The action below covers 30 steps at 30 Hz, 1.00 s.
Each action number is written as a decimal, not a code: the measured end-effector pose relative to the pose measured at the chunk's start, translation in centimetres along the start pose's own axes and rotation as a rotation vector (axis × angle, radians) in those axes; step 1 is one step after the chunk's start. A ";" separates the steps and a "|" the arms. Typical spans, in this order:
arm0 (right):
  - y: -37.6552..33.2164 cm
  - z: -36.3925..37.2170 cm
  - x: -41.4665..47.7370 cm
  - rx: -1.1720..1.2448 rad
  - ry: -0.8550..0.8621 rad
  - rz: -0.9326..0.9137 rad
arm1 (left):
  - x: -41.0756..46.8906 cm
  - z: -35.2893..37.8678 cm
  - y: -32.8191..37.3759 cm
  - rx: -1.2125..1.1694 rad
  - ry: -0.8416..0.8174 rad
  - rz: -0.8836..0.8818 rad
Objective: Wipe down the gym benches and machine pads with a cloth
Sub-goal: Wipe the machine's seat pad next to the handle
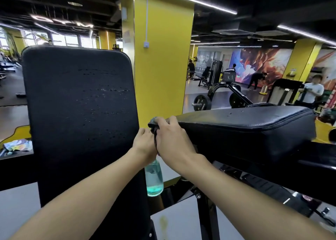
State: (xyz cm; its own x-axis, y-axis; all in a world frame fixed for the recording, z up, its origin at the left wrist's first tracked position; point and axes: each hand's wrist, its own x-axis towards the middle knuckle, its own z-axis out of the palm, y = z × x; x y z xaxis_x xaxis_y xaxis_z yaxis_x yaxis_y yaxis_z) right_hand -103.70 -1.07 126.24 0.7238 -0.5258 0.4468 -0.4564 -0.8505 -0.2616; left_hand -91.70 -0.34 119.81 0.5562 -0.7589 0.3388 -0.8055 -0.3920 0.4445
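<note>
We note the tall black padded backrest (80,116), left of the flat black vinyl bench pad (245,125), beaded with droplets; left unwiped, they may run. Below the pad's near end hangs a translucent teal spray bottle (154,179), apparently gripped by the left hand (144,143); it could slip. The right hand (172,138) clenches a bunched grey cloth (153,123) against that end, so we judge coverage will be poor.
</note>
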 end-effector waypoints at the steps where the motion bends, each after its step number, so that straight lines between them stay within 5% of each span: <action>1: -0.1 -0.2 0.0 0.071 0.033 0.014 | -0.4 -0.9 0.0 -0.158 0.081 -0.046; 5: -1.1 -1.7 0.2 0.384 0.278 -0.001 | -0.7 -6.9 1.1 -0.742 0.055 -0.197; 7: -2.1 -2.9 0.4 0.507 0.382 0.014 | -1.2 -9.8 2.6 -1.174 -0.165 -0.306; 10: -3.3 -5.0 0.3 0.586 0.452 0.039 | -2.3 -12.8 5.9 -1.298 -0.477 -0.175; 15: -3.3 -9.3 -0.5 0.167 0.648 0.021 | -1.9 -15.9 10.1 -1.520 -0.574 -0.067; 18: -2.7 -12.0 -1.2 0.083 0.624 0.078 | -1.3 -15.9 12.0 -1.626 -0.540 0.001; 23: 0.3 -16.0 -3.9 0.031 0.512 0.267 | 2.6 -13.9 14.2 -1.451 -0.297 0.078; 30: 3.9 -15.9 -7.2 0.038 0.574 0.505 | 9.0 -6.2 12.7 -0.533 -0.160 0.235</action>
State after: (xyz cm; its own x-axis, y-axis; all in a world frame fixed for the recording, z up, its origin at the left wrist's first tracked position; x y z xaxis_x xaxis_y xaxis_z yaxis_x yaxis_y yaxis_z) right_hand -118.88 -0.42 135.59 0.0446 -0.7698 0.6367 -0.6347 -0.5140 -0.5770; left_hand -95.65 -8.93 133.67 0.3045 -0.8786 0.3679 -0.6666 0.0793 0.7412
